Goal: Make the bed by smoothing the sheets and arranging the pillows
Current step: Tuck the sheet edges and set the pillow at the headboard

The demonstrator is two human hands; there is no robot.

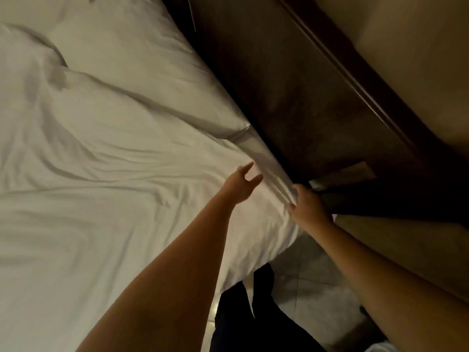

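A white sheet (106, 158) covers the bed and fills the left of the head view, with long wrinkles and folds across it. A white pillow (142, 72) lies at the upper part, against the dark headboard. My right hand (305, 207) is closed on the sheet's edge at the bed's corner, bunching the fabric beside the headboard. My left hand (242, 185) hovers just over the sheet a little to the left of it, fingers spread, holding nothing.
The dark wooden headboard (291, 85) runs diagonally along the bed's right side, with a beige wall (406, 47) behind it. A dark bedside unit (380, 199) stands at the corner. Tiled floor (304, 275) and my dark trousers (253, 313) show below.
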